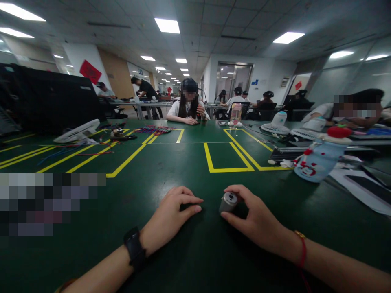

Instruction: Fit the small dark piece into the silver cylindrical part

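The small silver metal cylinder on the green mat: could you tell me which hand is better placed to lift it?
Right. The right hand already grips the small silver metal cylinder; the left hand rests apart, empty.

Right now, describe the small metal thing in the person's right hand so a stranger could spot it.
On the green table, near its front edge, the right hand pinches a small metal cylinder. It is silver and stubby, the only shiny piece there; the left hand beside it rests on the mat.

Right hand (259, 219) grips small silver metal cylinder (228, 202); left hand (171, 215) rests curled on dark green table mat (183, 167).
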The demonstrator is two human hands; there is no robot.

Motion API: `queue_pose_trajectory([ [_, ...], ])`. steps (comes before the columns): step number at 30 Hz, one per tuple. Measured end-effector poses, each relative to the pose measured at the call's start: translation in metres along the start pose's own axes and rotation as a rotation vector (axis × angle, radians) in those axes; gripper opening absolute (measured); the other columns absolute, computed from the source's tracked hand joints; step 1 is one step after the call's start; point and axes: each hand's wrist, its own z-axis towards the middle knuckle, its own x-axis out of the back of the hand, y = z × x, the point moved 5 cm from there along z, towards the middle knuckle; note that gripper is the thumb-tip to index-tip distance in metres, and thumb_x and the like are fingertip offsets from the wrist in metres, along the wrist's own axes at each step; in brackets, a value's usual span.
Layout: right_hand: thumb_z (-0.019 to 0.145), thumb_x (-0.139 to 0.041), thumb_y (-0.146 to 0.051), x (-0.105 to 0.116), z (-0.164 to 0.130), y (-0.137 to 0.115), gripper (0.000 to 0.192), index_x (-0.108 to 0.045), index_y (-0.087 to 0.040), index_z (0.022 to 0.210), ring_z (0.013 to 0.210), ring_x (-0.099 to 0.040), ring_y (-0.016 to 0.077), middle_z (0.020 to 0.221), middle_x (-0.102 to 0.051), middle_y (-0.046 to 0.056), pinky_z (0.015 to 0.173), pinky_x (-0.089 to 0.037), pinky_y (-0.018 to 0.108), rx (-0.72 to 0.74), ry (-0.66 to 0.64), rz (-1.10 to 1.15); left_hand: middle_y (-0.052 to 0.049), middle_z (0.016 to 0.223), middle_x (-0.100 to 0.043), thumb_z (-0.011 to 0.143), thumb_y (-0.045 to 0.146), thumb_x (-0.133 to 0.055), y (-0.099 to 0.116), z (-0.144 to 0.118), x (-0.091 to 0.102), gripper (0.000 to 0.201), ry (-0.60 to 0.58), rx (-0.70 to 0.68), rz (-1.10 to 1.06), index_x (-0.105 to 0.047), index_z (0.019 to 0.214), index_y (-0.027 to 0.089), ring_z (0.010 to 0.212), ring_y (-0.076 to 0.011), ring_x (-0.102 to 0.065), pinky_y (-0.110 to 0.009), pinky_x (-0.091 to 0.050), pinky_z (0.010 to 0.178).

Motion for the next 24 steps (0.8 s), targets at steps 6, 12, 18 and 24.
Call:
queue_pose_trajectory([
  [6,0.078,-0.061,-0.047,0.071,-0.024,0.068,0.052,-0.047,-0.025,0.124,0.097,-0.061,0.0207,0.116,-0.059,0.006,0.08,-0.051,0.033,-0.225,0.223,-0.249,-0.002,0.113,-0.062,0.089,0.043,-0.053,-0.025,-0.018,0.036,0.028,0.01,0.095,-0.071,-0.067,0.11,0.031,0.102,-0.0212,-0.059,-0.035,-0.046,0.09],
  [12,0.073,-0.062,-0.058,0.113,-0.054,0.121,0.064,-0.049,-0.021,0.123,0.096,-0.06,0.027,0.114,-0.06,0.01,0.077,-0.049,0.04,-0.295,0.28,-0.49,0.0,0.112,-0.064,0.088,0.047,-0.052,-0.054,-0.033,0.044,0.029,-0.003,0.185,-0.044,-0.067,0.107,0.032,0.101,-0.0216,-0.061,-0.035,-0.048,0.088],
  [18,0.086,-0.057,-0.034,0.037,-0.016,0.009,0.028,-0.059,-0.029,0.114,0.108,-0.051,0.0203,0.116,-0.059,0.002,0.093,-0.036,0.04,0.261,0.108,-0.512,0.0,0.108,-0.066,0.088,0.048,-0.051,-0.044,-0.029,0.039,0.028,0.032,0.147,-0.018,-0.069,0.102,0.031,0.1,-0.0221,-0.062,-0.035,-0.048,0.088],
  [24,0.09,-0.054,-0.033,-0.045,0.032,-0.034,0.015,-0.067,-0.026,0.095,0.093,-0.05,0.0158,0.098,-0.063,0.0,0.081,-0.038,0.033,0.283,-0.22,-0.299,-0.001,0.106,-0.066,0.09,0.047,-0.049,-0.043,-0.031,0.042,0.028,0.032,0.14,-0.027,-0.068,0.101,0.029,0.1,-0.0227,-0.061,-0.037,-0.046,0.089],
])
